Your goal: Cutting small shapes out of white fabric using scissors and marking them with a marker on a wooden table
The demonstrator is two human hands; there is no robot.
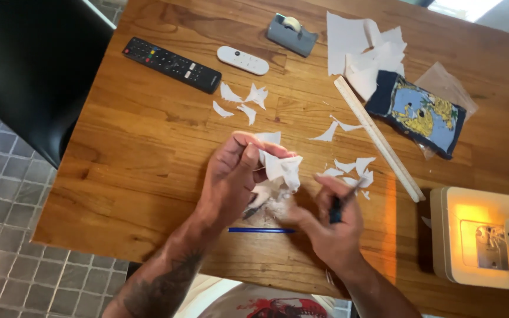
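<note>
White crumpled paper (279, 168) is pinched between thumb and fingers of the left hand (231, 179). A dark-handled tool (336, 209) is gripped in the closed right hand (328, 221), above a thin blue pen (260, 230) on the wooden table (142, 147).

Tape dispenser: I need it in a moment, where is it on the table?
In the head view the grey tape dispenser sits at the far edge of the wooden table, between the white remote and the pile of white paper.

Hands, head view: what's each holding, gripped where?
Left hand pinches a crumpled white paper piece by its left edge. Right hand grips a dark handle, probably scissors; the tool is mostly hidden.
</note>
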